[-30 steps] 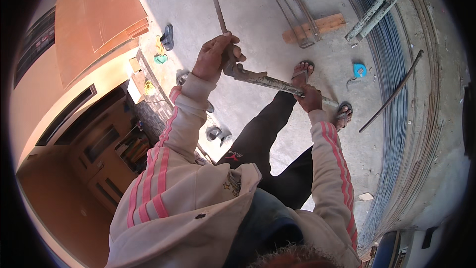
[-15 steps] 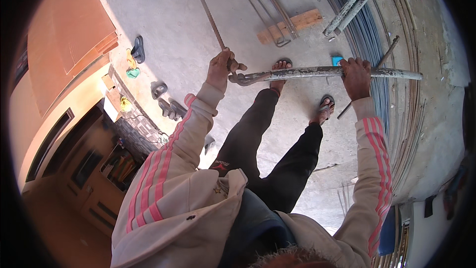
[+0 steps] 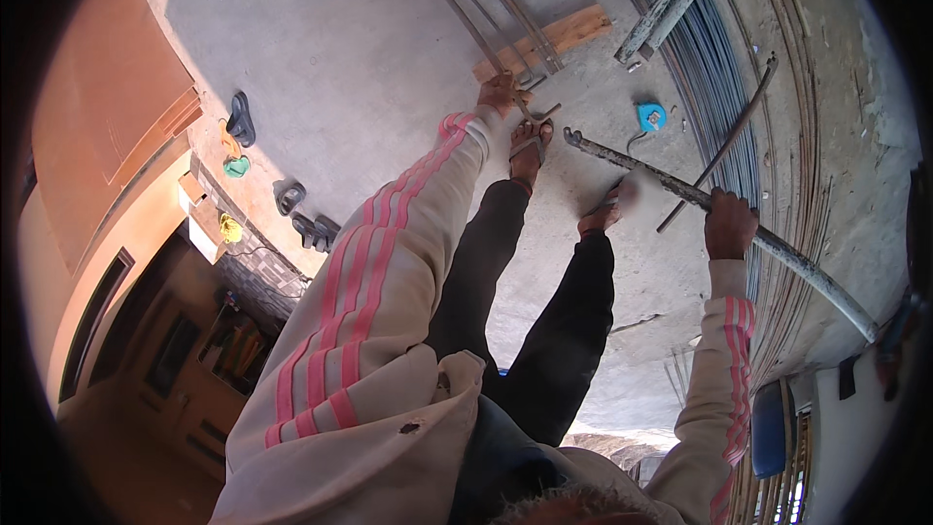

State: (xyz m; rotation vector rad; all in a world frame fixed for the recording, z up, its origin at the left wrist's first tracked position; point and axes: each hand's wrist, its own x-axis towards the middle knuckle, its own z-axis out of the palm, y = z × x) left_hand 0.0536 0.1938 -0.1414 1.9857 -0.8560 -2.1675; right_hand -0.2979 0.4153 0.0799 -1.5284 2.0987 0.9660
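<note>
My left hand [image 3: 501,94] is closed around a thin steel rod [image 3: 476,33] near its bent, hooked end, just beyond my foot. The rod runs away from me toward the far edge of the view. My right hand [image 3: 731,226] grips a long, worn bending bar [image 3: 812,270] with chipped pale paint. A small claw forms the bar's far-left tip, apart from the rod's hook. The bar slants across the view, its other end reaching down to the right. Both palms are hidden from above.
Several bent rods lie across a wooden plank [image 3: 583,27] ahead. A blue tape measure [image 3: 651,118] rests on the concrete, near a rusty bar [image 3: 724,146] and a bundle of steel rods [image 3: 695,49]. Painted metal bars [image 3: 671,5] stand far right; sandals [image 3: 240,120] lie left.
The bar's claw has come off the rod, and the bar now slants down to the right. My left hand has moved right and away with the rod, whose end now shows a bend.
</note>
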